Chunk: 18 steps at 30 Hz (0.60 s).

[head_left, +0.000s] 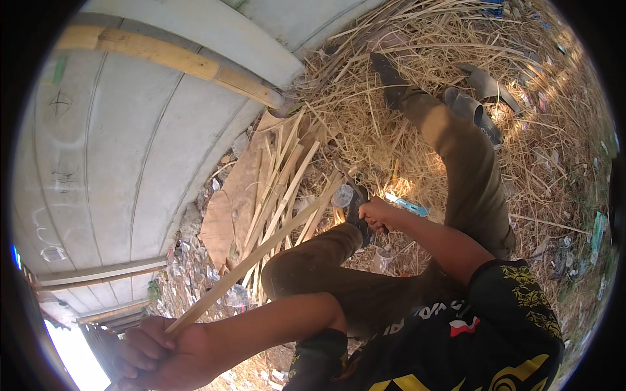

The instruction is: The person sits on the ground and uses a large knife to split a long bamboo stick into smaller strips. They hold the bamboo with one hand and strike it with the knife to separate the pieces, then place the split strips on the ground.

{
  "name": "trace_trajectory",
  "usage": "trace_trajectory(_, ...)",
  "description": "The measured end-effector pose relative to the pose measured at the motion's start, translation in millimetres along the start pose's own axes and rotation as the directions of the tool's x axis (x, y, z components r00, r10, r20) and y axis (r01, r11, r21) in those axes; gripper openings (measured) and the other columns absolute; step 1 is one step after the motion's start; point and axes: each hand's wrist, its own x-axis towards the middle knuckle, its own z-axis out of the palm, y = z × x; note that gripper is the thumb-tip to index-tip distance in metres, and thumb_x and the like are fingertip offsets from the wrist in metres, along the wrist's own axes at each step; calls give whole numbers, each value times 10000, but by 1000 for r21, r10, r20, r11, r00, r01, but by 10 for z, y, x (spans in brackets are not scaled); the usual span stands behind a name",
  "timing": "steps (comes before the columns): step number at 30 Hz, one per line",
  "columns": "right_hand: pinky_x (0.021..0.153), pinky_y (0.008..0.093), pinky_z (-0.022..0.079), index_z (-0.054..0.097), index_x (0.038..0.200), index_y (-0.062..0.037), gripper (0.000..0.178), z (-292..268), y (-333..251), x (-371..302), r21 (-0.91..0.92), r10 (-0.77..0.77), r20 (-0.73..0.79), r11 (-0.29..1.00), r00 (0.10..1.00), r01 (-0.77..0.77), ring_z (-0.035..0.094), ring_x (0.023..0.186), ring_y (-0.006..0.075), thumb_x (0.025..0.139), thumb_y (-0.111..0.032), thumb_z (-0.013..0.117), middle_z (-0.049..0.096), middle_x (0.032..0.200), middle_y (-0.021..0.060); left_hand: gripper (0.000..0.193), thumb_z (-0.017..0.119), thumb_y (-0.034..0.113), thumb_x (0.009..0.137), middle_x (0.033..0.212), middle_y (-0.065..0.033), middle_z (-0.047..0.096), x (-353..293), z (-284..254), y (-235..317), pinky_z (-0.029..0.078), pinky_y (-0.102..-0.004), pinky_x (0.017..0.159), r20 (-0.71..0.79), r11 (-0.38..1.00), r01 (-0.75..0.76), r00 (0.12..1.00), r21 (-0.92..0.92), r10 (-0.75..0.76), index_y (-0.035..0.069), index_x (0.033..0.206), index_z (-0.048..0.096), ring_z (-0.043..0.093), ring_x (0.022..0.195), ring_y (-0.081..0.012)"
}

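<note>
My left hand [155, 352], at the lower left, is wrapped round one end of a long, pale bamboo strip [251, 259]. The strip slants up and away to the right, across my bent leg. Its far end reaches close to a knife [355, 187] with a narrow, dark blade. My right hand [377, 214] is closed on the knife's handle, beside my foot; most of the handle is hidden by the fingers. Whether the blade touches the strip, I cannot tell. Just left of the strip, several split bamboo strips [282, 179] lie in a loose pile on a brown sheet [218, 225].
Dry shavings [372, 140] cover the ground ahead, round my outstretched leg. Dark sandals [464, 105] lie beyond that leg. A clear plastic cup [342, 196] and a light-blue item [407, 204] are near my right hand. A pale panelled wall [124, 150] with a bamboo pole [189, 64] stands left.
</note>
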Motion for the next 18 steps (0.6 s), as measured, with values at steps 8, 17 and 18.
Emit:
trace_trajectory(8, 532, 437, 489, 616, 663, -42, 285, 561, -332, -561, -796, -640, -60, 494, 766, 350, 578, 500, 305, 838, -266, 606, 546, 520, 118, 250, 510, 193, 972, 608, 33, 325, 10, -83, -7, 230, -211, 377, 40, 997, 49, 998, -53, -47, 82, 755, 456, 298, 462, -73)
trace_trajectory(17, 543, 445, 516, 635, 670, 52, 393, -363, 196, 351, -717, -467, -387, 695, 795, 60, 645, 542, 315, 817, -312, 610, 645, 640, 177, 272, 481, 221, 997, 616, 39, 328, 47, -152, 26, 265, -209, 449, 416, 806, 346, 899, -480, -137, 108, 751, 447, 316, 508, -73)
trace_trajectory(18, 432, 397, 451, 574, 618, 4, 341, -227, 80, 312, -332, -81, -464, 939, 882, -89, 540, 412, 259, 823, -268, 579, 524, 498, 88, 277, 481, 229, 1001, 617, 39, 327, 10, -123, 34, 272, -211, 454, 401, 814, 336, 905, -474, -140, 109, 754, 448, 317, 513, -73)
